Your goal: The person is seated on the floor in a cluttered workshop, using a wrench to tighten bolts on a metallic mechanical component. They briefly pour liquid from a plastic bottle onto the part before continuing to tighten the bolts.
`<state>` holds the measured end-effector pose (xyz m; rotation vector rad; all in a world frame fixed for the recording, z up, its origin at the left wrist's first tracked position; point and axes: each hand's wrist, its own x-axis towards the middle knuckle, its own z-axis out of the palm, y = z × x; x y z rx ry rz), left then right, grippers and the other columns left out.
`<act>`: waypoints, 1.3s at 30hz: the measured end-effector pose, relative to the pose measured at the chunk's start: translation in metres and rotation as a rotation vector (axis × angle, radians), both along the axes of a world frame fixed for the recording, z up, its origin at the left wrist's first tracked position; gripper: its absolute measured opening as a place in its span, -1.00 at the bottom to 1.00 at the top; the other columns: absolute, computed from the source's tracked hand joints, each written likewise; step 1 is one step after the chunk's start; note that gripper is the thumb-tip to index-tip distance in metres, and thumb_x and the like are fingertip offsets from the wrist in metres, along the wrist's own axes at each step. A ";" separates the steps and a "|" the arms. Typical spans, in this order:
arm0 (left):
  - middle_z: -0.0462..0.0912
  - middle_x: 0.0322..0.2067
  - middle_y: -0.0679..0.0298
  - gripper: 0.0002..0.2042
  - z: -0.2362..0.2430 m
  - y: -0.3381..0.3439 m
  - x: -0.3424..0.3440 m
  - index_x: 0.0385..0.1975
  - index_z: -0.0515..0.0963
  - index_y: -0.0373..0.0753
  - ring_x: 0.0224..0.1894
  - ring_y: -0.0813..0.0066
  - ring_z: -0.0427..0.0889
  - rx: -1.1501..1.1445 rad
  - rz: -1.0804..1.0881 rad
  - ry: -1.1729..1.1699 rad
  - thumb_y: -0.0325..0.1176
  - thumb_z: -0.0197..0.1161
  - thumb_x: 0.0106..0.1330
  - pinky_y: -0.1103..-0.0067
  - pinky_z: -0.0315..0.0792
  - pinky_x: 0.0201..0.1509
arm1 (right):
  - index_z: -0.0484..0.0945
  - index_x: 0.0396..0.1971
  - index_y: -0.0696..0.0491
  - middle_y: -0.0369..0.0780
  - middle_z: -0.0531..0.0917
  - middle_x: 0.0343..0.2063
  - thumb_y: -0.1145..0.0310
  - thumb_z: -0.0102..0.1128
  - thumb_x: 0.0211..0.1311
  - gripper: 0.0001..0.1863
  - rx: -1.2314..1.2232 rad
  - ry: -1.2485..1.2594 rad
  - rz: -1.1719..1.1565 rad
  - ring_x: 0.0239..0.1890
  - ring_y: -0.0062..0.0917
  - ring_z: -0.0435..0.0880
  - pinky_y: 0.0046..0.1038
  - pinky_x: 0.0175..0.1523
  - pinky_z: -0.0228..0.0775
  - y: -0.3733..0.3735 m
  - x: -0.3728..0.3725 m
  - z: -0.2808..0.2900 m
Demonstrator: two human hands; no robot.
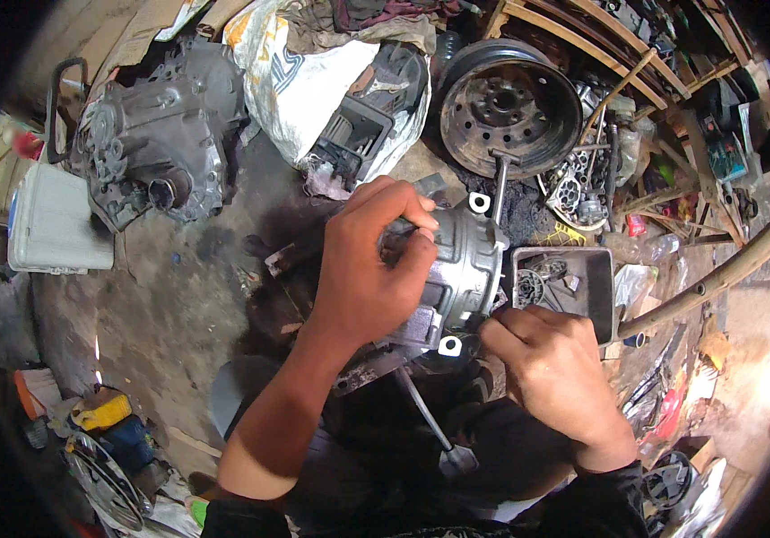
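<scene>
Housing of grey metal sits mid-view from my end, just left of parts tray. Left hand above it, thumb and fingertips pinched; I can't tell on what. Right hand curled near housing's lower-right edge, grasp hidden from me.

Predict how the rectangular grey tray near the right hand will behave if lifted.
The tray looks stiff, given its upright walls. Small parts gather on its left, so it may dip that way. They seem to lie loose, so a jolt would probably slide them toward the bare right side.
</scene>
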<state>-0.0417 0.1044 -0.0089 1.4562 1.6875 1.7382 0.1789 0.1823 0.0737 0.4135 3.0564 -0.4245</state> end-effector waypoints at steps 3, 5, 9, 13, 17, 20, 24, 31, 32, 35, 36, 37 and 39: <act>0.72 -0.20 0.01 -0.93 0.001 0.000 0.001 -0.31 0.52 -0.39 -0.06 0.20 0.70 0.002 0.004 -0.006 -0.64 0.16 0.25 0.36 0.49 0.18 | 0.57 -0.31 0.04 -0.23 0.59 -0.46 0.43 0.32 -0.03 -0.77 0.021 0.063 -0.012 -0.37 -0.30 0.73 -0.25 -0.36 0.58 -0.007 0.005 -0.009; 0.72 -0.20 0.01 -0.94 0.001 -0.001 0.001 -0.32 0.52 -0.39 -0.06 0.21 0.70 0.001 0.000 -0.005 -0.63 0.15 0.25 0.36 0.49 0.18 | 0.57 -0.31 0.03 -0.24 0.58 -0.46 0.42 0.31 -0.04 -0.77 0.044 0.099 -0.015 -0.39 -0.33 0.71 -0.26 -0.37 0.57 -0.012 0.007 -0.015; 0.72 -0.21 0.04 -0.95 0.002 -0.001 0.000 -0.32 0.52 -0.39 -0.03 0.23 0.71 -0.018 0.007 0.020 -0.61 0.16 0.26 0.37 0.48 0.20 | 0.58 -0.30 0.03 -0.28 0.55 -0.47 0.40 0.30 -0.07 -0.75 0.086 0.260 0.041 -0.43 -0.39 0.64 -0.32 -0.39 0.53 -0.010 0.005 -0.030; 0.69 -0.25 0.08 -0.96 -0.002 0.000 0.001 -0.33 0.52 -0.39 0.01 0.23 0.73 -0.042 0.029 -0.018 -0.59 0.17 0.26 0.38 0.49 0.21 | 0.58 -0.30 0.03 -0.27 0.54 -0.47 0.43 0.31 -0.10 -0.73 0.098 0.366 0.031 -0.44 -0.37 0.64 -0.30 -0.40 0.51 -0.014 0.003 -0.040; 0.68 -0.28 0.10 -0.96 -0.003 0.002 0.002 -0.33 0.52 -0.39 0.01 0.21 0.74 -0.028 0.038 -0.040 -0.60 0.18 0.26 0.37 0.50 0.21 | 0.58 -0.28 0.03 -0.26 0.53 -0.49 0.47 0.32 -0.16 -0.68 0.104 0.469 -0.022 -0.47 -0.35 0.64 -0.28 -0.41 0.49 -0.015 0.005 -0.061; 0.69 -0.27 0.08 -0.96 -0.005 0.002 -0.001 -0.33 0.52 -0.39 -0.01 0.19 0.75 -0.022 0.066 0.011 -0.59 0.18 0.26 0.37 0.51 0.20 | 0.58 -0.26 0.02 -0.28 0.53 -0.51 0.49 0.34 -0.22 -0.62 0.161 0.493 -0.059 -0.50 -0.34 0.65 -0.26 -0.43 0.44 -0.017 0.004 -0.062; 0.70 -0.26 0.05 -0.95 -0.006 0.002 -0.001 -0.32 0.52 -0.40 -0.04 0.17 0.77 -0.051 0.120 0.083 -0.58 0.19 0.27 0.37 0.54 0.15 | 0.58 -0.27 0.02 -0.25 0.56 -0.53 0.52 0.34 -0.24 -0.63 0.189 0.535 -0.133 -0.49 -0.32 0.66 -0.23 -0.42 0.43 -0.024 0.006 -0.068; 0.72 -0.28 0.05 -0.97 -0.009 0.004 -0.002 -0.33 0.52 -0.40 -0.07 0.18 0.79 0.017 0.122 0.091 -0.62 0.21 0.29 0.38 0.56 0.10 | 0.61 -0.28 0.05 -0.19 0.60 -0.52 0.60 0.33 -0.19 -0.65 0.163 0.587 -0.173 -0.46 -0.20 0.68 -0.18 -0.34 0.50 -0.010 0.010 -0.066; 0.72 -0.28 0.06 -0.97 -0.010 0.006 -0.002 -0.33 0.52 -0.40 -0.07 0.18 0.79 0.029 0.119 0.090 -0.62 0.21 0.29 0.38 0.56 0.10 | 0.61 -0.28 0.05 -0.19 0.61 -0.52 0.60 0.34 -0.18 -0.66 0.147 0.576 -0.159 -0.45 -0.20 0.68 -0.18 -0.33 0.51 -0.010 0.013 -0.066; 0.72 -0.28 0.06 -0.98 -0.013 0.004 -0.004 -0.33 0.52 -0.40 -0.07 0.19 0.79 0.028 0.114 0.086 -0.63 0.21 0.30 0.39 0.56 0.10 | 0.60 -0.27 0.05 -0.18 0.64 -0.48 0.58 0.35 -0.14 -0.68 0.105 0.421 -0.132 -0.37 -0.19 0.70 -0.16 -0.30 0.54 -0.010 0.018 -0.052; 0.72 -0.28 0.06 -0.98 -0.011 0.004 -0.003 -0.33 0.52 -0.40 -0.07 0.19 0.79 0.024 0.113 0.081 -0.62 0.21 0.31 0.39 0.56 0.10 | 0.60 -0.27 0.05 -0.18 0.65 -0.47 0.58 0.35 -0.14 -0.68 0.098 0.382 -0.119 -0.35 -0.19 0.70 -0.15 -0.29 0.55 -0.008 0.021 -0.049; 0.72 -0.29 0.07 -0.98 -0.010 0.004 -0.002 -0.33 0.52 -0.40 -0.07 0.19 0.79 0.021 0.114 0.075 -0.62 0.21 0.31 0.39 0.56 0.10 | 0.60 -0.27 0.06 -0.18 0.66 -0.47 0.58 0.34 -0.14 -0.68 0.100 0.358 -0.111 -0.34 -0.20 0.70 -0.14 -0.28 0.55 -0.008 0.022 -0.044; 0.72 -0.29 0.07 -0.98 -0.007 0.005 0.000 -0.34 0.52 -0.40 -0.06 0.20 0.79 0.014 0.118 0.068 -0.62 0.22 0.31 0.40 0.56 0.10 | 0.59 -0.27 0.06 -0.18 0.66 -0.46 0.58 0.34 -0.15 -0.67 0.097 0.310 -0.095 -0.31 -0.21 0.70 -0.13 -0.27 0.57 -0.008 0.022 -0.040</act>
